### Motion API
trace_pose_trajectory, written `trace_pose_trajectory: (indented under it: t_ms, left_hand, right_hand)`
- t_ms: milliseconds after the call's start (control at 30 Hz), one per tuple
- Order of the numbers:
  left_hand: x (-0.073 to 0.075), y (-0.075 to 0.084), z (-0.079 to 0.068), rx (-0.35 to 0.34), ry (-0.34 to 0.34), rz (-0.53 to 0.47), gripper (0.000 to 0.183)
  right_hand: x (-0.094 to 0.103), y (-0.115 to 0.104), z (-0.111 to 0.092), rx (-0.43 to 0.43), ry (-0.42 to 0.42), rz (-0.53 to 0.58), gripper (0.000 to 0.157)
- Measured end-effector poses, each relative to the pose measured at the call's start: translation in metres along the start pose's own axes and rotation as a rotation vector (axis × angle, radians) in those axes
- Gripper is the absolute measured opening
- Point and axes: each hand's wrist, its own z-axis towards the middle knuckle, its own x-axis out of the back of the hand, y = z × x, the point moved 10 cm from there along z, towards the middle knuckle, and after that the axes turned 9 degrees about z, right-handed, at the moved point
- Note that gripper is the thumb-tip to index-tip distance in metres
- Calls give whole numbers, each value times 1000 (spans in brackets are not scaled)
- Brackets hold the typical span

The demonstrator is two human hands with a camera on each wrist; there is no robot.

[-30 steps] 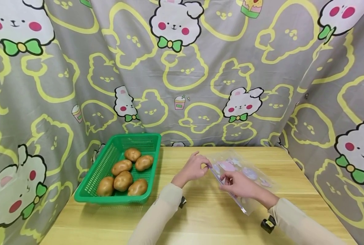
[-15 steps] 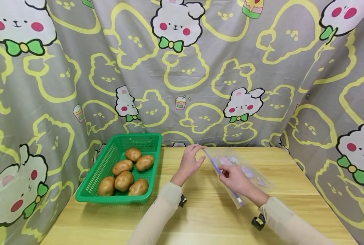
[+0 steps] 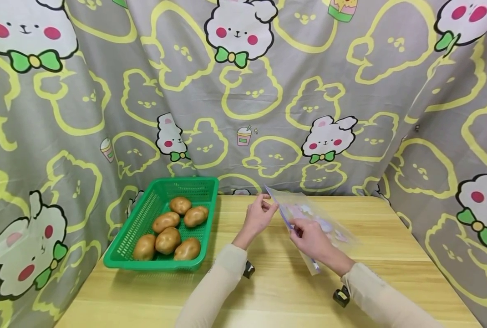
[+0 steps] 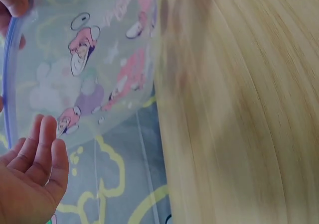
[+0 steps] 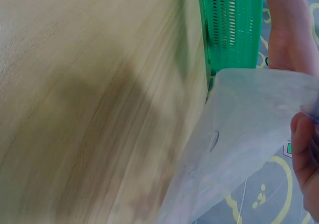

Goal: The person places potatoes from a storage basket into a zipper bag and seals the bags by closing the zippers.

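A clear zip bag [image 3: 298, 200] with pink and purple cartoon prints is held tilted over the right part of the table, its purple zip edge facing left. My right hand [image 3: 315, 239] pinches the bag partway along that edge. Beside the upper end of the zip is my left hand [image 3: 256, 218]. In the left wrist view its fingers [image 4: 47, 147] are loosely bent in front of the film, pinching nothing. The right wrist view has the right fingers [image 5: 302, 139] at the bag's edge, partly cut off by the frame.
A green plastic basket [image 3: 157, 264] with several potatoes [image 3: 167, 240] stands on the left of the wooden table [image 3: 276, 291]. A grey cartoon-print curtain [image 3: 210, 91] hangs behind the table and along both sides.
The bag's upper end has risen, and its lower end has shifted slightly left. My right hand moved left with it. My left hand's fingers left the zip's top end and bent beside the edge.
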Motion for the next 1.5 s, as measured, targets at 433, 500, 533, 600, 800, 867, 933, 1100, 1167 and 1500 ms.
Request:
trace_pose_trajectory:
  t_ms: [433,500,533,600,800,867,933,1100,1167,1500]
  left_hand:
    - [-4,9,-1,52,-7,-229,29]
    - [-4,9,0,72,-1,-251,25]
    - [-3,9,1,80,4,-257,24]
    - [-2,8,2,95,15,-277,22]
    - [3,8,5,113,35,-301,15]
    - [3,7,6,123,37,-314,11]
    - [4,6,6,131,41,-322,9]
    - [5,3,7,128,50,-329,13]
    - [5,2,7,133,51,-345,14]
    - [3,-2,5,135,66,-389,19]
  right_hand:
    - [-3,-3,1,28,22,-10,18]
    - [-4,-1,2,-19,16,5,14]
    - [-4,1,3,-48,12,17,12]
    - [-5,4,5,-118,-4,59,8]
    - [-10,19,9,-331,-66,170,9]
    - [-10,22,10,-368,-72,171,10]
    - [-9,23,11,-389,-69,161,10]
    - [-8,24,12,-404,-53,142,12]
    - [-7,23,13,-402,-35,142,13]
    - [0,24,14,-398,90,157,13]
